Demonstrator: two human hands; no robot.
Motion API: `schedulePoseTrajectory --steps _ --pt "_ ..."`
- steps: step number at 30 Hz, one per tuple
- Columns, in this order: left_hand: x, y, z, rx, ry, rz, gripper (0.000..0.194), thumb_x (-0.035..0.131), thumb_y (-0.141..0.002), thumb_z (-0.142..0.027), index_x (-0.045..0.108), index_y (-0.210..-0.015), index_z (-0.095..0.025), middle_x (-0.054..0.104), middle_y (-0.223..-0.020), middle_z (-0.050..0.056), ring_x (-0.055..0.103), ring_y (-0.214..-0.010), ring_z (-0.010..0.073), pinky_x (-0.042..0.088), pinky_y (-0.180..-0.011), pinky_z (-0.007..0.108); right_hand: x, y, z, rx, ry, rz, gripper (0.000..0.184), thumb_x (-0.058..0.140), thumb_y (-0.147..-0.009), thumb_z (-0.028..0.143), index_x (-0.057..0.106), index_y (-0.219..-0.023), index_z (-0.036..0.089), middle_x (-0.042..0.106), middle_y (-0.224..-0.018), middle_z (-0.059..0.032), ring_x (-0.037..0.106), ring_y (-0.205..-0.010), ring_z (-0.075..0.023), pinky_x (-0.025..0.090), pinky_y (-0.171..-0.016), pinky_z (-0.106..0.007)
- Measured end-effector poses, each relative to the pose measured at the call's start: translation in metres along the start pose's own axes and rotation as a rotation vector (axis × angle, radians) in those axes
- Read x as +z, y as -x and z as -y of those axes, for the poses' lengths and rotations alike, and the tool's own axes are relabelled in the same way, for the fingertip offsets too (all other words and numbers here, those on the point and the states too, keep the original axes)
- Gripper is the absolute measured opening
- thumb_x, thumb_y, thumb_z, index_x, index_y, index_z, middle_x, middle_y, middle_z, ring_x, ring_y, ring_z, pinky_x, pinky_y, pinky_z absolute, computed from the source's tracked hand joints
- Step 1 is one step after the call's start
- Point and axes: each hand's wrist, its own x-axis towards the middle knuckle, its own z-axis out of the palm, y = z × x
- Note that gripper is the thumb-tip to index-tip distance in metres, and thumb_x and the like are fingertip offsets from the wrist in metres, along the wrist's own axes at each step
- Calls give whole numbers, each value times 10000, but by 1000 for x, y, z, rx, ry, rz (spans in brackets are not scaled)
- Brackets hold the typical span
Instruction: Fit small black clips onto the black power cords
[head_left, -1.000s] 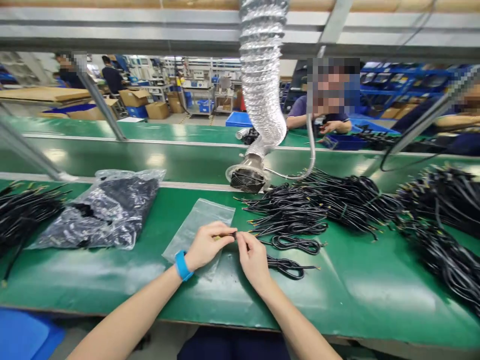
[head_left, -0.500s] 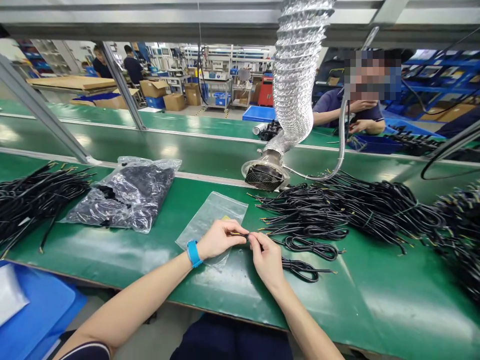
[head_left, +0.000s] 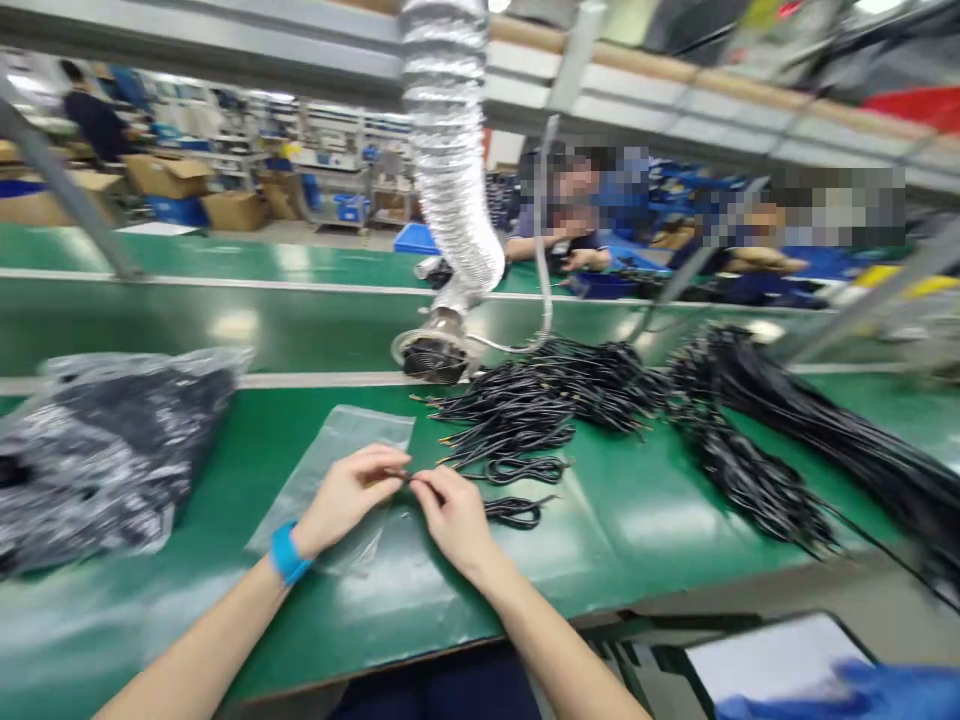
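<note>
My left hand (head_left: 352, 497), with a blue band at the wrist, is closed in a pinch on a thin black cable (head_left: 407, 478). My right hand (head_left: 456, 522) meets it fingertip to fingertip, pinching the same cable; the fingers hide most of it and the detail is blurred. Under and behind the left hand lies a clear zip bag (head_left: 356, 432). A looped black cable (head_left: 517, 513) rests just right of my right hand, its near part hidden. Another folded cable (head_left: 525, 469) lies behind that one, in front of a pile of black cables (head_left: 510, 405) with bare coloured ends.
On the left sits a large clear bag of black parts (head_left: 120, 450). A fan (head_left: 433, 358) on a silver duct hangs over the green bench (head_left: 600, 560). More cable bundles (head_left: 750, 470) lie to the right. Across the bench a co-worker (head_left: 559, 235) handles something dark.
The view has swung right, bringing in the right-hand bundles and the area below the bench edge. Both hands stay pinched together on the cable, with little visible shift.
</note>
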Motion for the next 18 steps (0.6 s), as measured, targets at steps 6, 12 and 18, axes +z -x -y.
schedulePoseTrajectory --steps 6,12,18 --pt "-10 -3 -3 -101 -88 -91 473 738 -696 -526 736 -1048 -210 731 -1091 92 697 -932 248 579 -805 303 -93 -5 14 7 239 -322 231 482 -974 281 697 -920 215 703 -807 -45 643 -712 -157 501 -675 -271" --pt "-10 -2 -3 -66 -317 -130 408 693 -662 -608 795 -825 -249 777 -924 46 716 -794 239 572 -624 225 -252 -5 4 221 722 -689 324 500 -934 426 706 -871 184 707 -770 -76 624 -652 -191 478 -635 -310" --pt "-13 -6 15 -106 -427 -155 437 651 -628 -667 797 -815 -300 781 -917 11 727 -810 245 577 -616 221 -363 -25 -82 576 1180 -580 292 519 -899 342 728 -944 144 723 -867 -150 642 -753 -248 421 -658 -327"
